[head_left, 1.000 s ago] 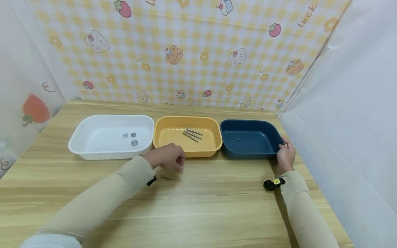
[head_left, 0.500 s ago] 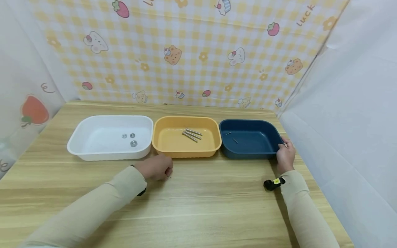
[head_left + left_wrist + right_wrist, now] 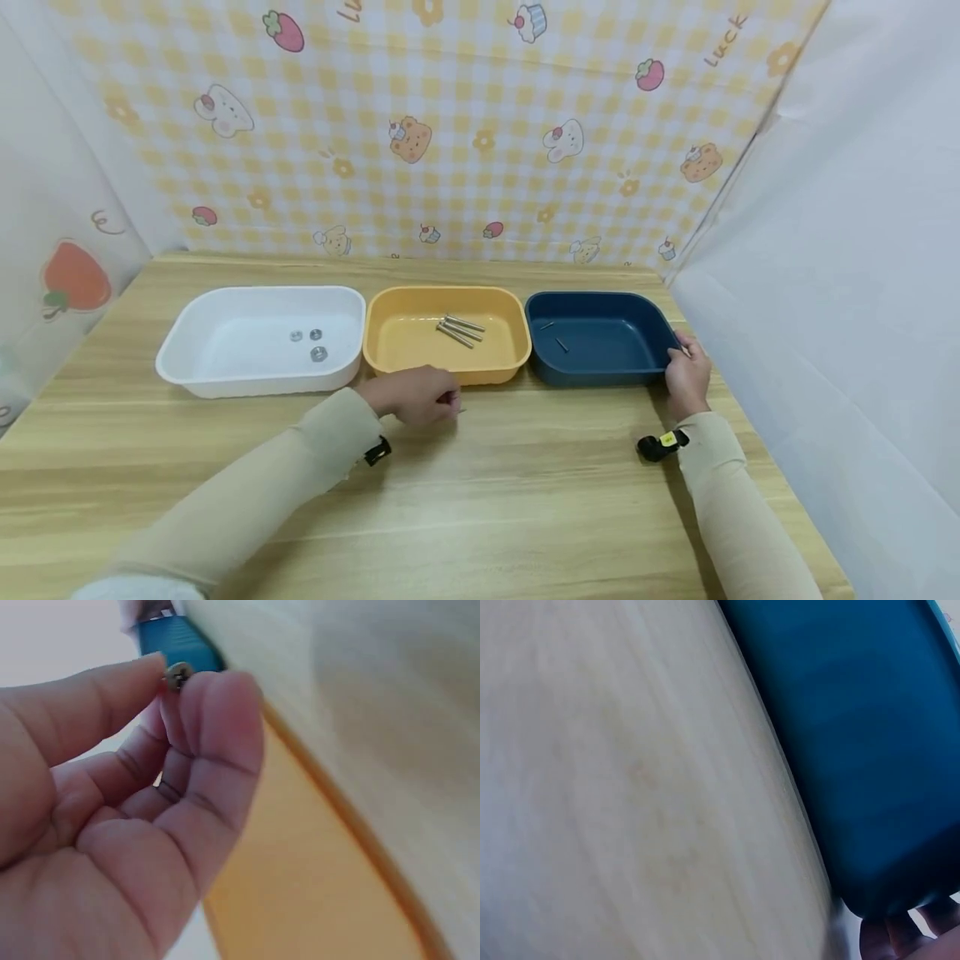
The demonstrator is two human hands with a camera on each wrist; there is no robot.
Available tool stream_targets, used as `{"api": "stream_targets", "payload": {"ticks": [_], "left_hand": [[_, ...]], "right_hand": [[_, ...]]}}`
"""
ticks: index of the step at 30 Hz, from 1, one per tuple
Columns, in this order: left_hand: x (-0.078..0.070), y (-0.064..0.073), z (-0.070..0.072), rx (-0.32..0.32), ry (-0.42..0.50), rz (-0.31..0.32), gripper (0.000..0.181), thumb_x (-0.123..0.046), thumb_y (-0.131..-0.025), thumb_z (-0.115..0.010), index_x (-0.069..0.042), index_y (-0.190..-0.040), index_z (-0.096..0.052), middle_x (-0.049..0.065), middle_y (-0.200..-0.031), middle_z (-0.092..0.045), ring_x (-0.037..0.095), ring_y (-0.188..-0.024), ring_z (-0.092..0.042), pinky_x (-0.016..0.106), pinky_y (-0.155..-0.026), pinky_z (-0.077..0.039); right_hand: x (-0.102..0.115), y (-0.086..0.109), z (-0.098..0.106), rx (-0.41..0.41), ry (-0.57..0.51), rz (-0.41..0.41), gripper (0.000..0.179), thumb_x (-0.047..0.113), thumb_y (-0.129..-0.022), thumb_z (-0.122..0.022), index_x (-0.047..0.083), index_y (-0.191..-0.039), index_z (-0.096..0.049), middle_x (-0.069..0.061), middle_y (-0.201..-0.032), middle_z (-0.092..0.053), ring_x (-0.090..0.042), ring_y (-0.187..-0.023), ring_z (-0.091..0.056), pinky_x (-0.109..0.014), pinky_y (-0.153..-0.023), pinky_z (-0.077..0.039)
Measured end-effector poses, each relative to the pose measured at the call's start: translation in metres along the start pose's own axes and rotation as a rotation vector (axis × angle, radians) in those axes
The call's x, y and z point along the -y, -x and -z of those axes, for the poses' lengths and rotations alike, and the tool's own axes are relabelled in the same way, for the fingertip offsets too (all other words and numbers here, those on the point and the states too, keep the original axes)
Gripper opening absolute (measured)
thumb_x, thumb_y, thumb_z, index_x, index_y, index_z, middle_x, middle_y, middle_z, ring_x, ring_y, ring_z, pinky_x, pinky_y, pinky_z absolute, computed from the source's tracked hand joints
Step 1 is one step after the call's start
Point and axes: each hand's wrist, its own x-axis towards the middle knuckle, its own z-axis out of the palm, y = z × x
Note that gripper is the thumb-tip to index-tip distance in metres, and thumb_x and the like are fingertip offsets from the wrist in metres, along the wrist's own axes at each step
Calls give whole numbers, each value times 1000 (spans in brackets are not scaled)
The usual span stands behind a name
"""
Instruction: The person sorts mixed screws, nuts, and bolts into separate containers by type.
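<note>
Between thumb and fingertips, my left hand [image 3: 422, 395] pinches a small screw [image 3: 178, 676]; its cross-slotted head shows in the left wrist view. In the head view this hand is over the table just in front of the yellow tray [image 3: 390, 365], with a thin end of the screw poking out at its right. My right hand [image 3: 688, 377] grips the right end of the dark blue tray [image 3: 600, 377]. Two small screws [image 3: 562, 344] lie inside that tray. In the right wrist view only some fingers [image 3: 904, 934] show, against the tray's end.
Several long bolts [image 3: 459, 331] lie in the yellow tray. To its left, a white tray [image 3: 247, 386] holds three nuts [image 3: 318, 354]. The trays stand in a row on the wooden table [image 3: 525, 500], with a patterned cloth [image 3: 450, 167] behind and a white wall [image 3: 840, 292] at the right.
My left hand first moved back left to the screw on the table, then right with the screw pinched in it. My right hand has stayed at the blue tray. The head view has shifted slightly.
</note>
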Motion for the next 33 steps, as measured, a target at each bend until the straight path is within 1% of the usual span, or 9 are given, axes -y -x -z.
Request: {"api": "stream_targets", "payload": {"ticks": [3,7,10,14,18,22,26,30,33], "left_hand": [[-9,-14,7,-25,95,-15,17,-11,-100,-53,-9,-85,-62,1,-71,-59,12,-64,-52,27,-62,-45],[-18,-37,14,-52,267,-47,16,-7,-100,-52,-6,-86,-60,3,-71,-60,13,-63,-53,26,-61,-45],[-26,-56,17,-58,433,-85,13,-2,-100,-49,2,-95,-60,8,-74,-60,17,-65,-53,28,-64,-50],[-36,-81,20,-51,662,-94,21,2,-101,-44,11,-116,-55,25,-95,-62,19,-71,-57,36,-76,-56],[-46,-105,23,-48,850,-66,26,2,-102,-42,14,-124,-50,35,-117,-55,17,-75,-58,31,-76,-56],[-55,-128,24,-59,1019,6,32,2,-102,-42,13,-132,-46,33,-124,-54,17,-78,-61,22,-69,-55],[-63,-145,25,-98,1149,100,38,2,-101,-44,8,-139,-44,26,-123,-57,19,-87,-65,21,-71,-56],[-70,-161,24,-178,1248,183,40,3,-100,-47,5,-140,-45,21,-117,-60,21,-94,-66,23,-75,-56],[-75,-172,25,-259,1363,269,41,3,-99,-49,5,-140,-46,21,-116,-60,25,-104,-64,25,-78,-56]], "right_hand": [[-1,0,2,1,7,13,48,9,-103,-35,9,-151,-34,-6,-159,-22,-19,-144,-15,-37,-115,-23],[-3,-2,3,-1,9,29,49,7,-101,-37,9,-150,-36,-7,-159,-23,-19,-144,-16,-37,-114,-24],[-4,-2,2,-12,5,35,49,6,-101,-38,8,-149,-37,-8,-158,-24,-19,-144,-16,-37,-114,-23],[-4,-2,1,-13,8,39,48,5,-101,-38,7,-149,-38,-9,-158,-25,-20,-144,-15,-39,-115,-22],[-5,-2,1,-9,8,46,48,6,-101,-37,6,-149,-37,-11,-157,-25,-22,-144,-16,-40,-115,-22],[-4,-1,1,-14,6,51,48,7,-101,-38,6,-149,-38,-11,-157,-27,-22,-144,-17,-40,-115,-22],[-4,0,3,-5,14,47,48,7,-102,-37,8,-150,-37,-9,-158,-24,-22,-145,-14,-40,-115,-21],[-5,1,4,-5,11,50,49,6,-101,-36,8,-150,-36,-9,-159,-22,-22,-145,-13,-41,-115,-21],[-5,0,3,-10,0,61,48,5,-101,-37,7,-149,-37,-10,-158,-24,-23,-144,-14,-41,-115,-20]]}}
